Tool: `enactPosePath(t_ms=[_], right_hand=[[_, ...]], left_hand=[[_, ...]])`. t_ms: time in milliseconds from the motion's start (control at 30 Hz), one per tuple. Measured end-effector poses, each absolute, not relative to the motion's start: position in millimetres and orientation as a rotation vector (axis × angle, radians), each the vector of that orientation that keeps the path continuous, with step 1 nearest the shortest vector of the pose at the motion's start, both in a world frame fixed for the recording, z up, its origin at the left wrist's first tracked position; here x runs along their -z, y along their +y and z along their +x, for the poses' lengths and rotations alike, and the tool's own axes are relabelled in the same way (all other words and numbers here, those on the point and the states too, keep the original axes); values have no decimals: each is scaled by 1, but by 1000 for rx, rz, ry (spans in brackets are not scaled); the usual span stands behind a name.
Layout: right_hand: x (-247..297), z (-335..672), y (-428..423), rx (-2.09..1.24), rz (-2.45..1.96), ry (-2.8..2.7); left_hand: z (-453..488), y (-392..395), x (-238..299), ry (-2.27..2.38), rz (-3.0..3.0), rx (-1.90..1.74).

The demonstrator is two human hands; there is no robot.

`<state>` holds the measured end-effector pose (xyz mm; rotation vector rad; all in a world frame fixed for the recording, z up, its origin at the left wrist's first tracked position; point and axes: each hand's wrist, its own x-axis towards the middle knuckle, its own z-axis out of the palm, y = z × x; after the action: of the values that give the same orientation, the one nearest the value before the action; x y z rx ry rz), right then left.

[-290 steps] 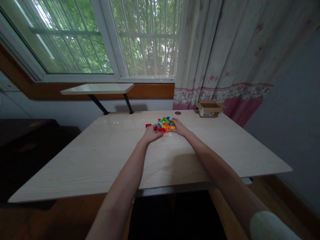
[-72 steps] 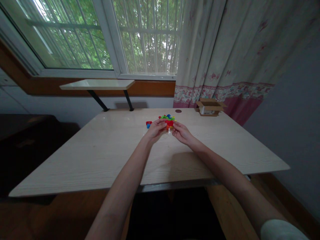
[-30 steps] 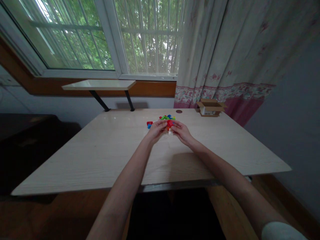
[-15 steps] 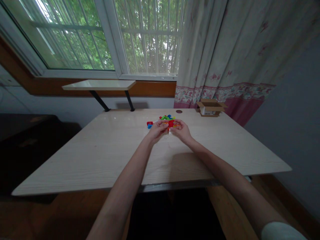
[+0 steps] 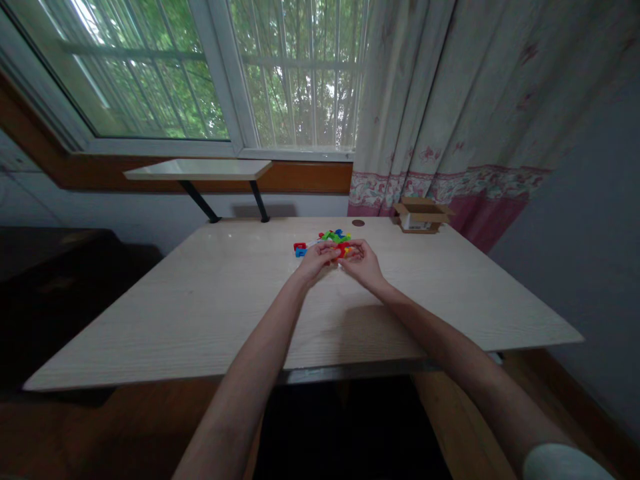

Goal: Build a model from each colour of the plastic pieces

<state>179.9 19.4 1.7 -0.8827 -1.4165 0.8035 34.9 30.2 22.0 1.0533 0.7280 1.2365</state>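
Note:
Toward the far side of the table, my left hand (image 5: 317, 259) and my right hand (image 5: 363, 262) come together around a small red plastic piece (image 5: 343, 249). Both hands have their fingers closed on it, left from one side and right from the other. A bit of yellow or orange shows by the right fingers; whether it is joined to the red piece I cannot tell. Just behind the hands lies a small pile of green, blue and yellow plastic pieces (image 5: 334, 235). Left of my left hand, a red piece (image 5: 299, 246) and a blue piece (image 5: 301, 253) lie close together.
An open cardboard box (image 5: 419, 221) stands at the table's back right. A dark round disc (image 5: 358, 223) sits near the back edge. At the back left, a raised shelf (image 5: 200, 171) rests on black legs. Window and curtain are behind the pale wooden table (image 5: 200, 320).
The red piece between my hands has turned a little, and the fingers have shifted slightly around it. The arms, the pile and the box have stayed in place.

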Motion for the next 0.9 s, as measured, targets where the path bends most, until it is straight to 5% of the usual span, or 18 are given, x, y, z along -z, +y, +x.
enactPosePath(t_ms=[900], right_hand=[[-2,190,29,-836,-790,-1436]], left_hand=[[27,37,-21,687,1072,-1307]])
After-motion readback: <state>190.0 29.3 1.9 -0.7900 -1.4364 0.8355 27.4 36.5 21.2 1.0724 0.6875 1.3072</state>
